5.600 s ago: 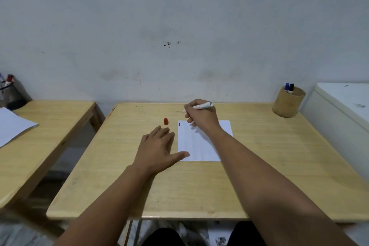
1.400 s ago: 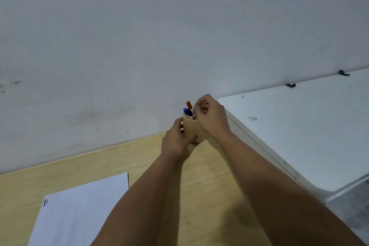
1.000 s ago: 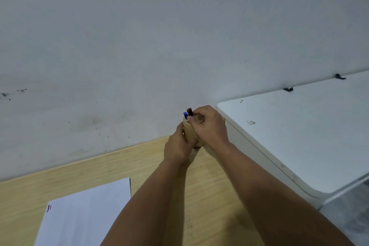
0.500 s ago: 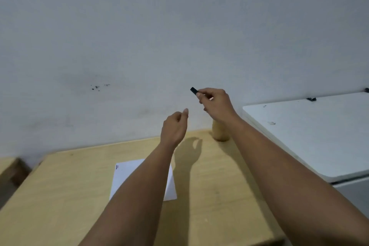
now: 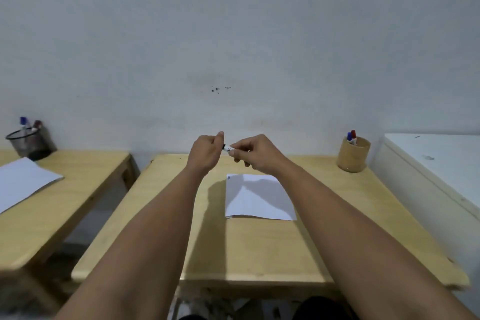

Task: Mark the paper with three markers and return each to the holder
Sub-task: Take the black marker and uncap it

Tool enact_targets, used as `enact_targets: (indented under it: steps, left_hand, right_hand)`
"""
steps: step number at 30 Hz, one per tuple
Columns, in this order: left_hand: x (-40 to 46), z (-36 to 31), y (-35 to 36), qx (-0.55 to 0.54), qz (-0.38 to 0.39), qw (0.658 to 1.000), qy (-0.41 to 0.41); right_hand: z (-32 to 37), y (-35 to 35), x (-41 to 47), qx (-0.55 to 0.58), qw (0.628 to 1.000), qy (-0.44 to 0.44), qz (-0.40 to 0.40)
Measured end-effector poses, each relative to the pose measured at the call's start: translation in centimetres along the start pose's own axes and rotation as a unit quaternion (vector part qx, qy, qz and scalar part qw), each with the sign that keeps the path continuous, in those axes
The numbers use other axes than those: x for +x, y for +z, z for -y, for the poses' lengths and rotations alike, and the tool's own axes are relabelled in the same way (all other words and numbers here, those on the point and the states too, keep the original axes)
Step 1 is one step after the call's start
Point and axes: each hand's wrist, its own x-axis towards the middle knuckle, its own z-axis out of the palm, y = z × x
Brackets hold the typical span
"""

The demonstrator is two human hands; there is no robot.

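Both hands are raised above the far part of the wooden table [image 5: 259, 249]. My right hand [image 5: 255, 152] grips the white barrel of a black marker [image 5: 228, 148]. My left hand [image 5: 206, 150] is closed around the marker's cap end, which is hidden in the fingers. Below the hands lies the white paper [image 5: 257, 197], with small blue and red marks at its top left corner. The round tan holder [image 5: 353, 154] stands at the table's far right corner with a blue and a red marker [image 5: 351, 136] upright in it.
A white cabinet [image 5: 436, 163] stands against the table's right side. On the left is a second wooden table [image 5: 52, 205] with a white sheet [image 5: 20, 182] and a black mesh cup [image 5: 28, 141] holding pens. A grey wall rises behind.
The black marker has come out of the holder in my right hand and moved left over the paper. My left hand left the holder and closed on the marker's cap end. The view swung left.
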Motion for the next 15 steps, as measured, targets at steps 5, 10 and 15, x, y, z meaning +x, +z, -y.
enact_targets:
  steps: [5, 10, 15]
  left_hand:
    - [1.2, 3.2, -2.2, -0.005, -0.080, 0.995, -0.061]
    - [2.1, 8.8, -3.3, 0.204, -0.104, 0.973, -0.036]
    - [1.2, 13.2, 1.1, 0.459, -0.002, 0.886, 0.068]
  right_hand:
    - [-0.6, 2.8, 1.8, -0.077, 0.995, -0.053, -0.025]
    - [-4.9, 1.6, 2.1, 0.029, 0.996, 0.036, -0.078]
    - [-7.1, 0.8, 3.4, 0.354, 0.909, 0.156, -0.153]
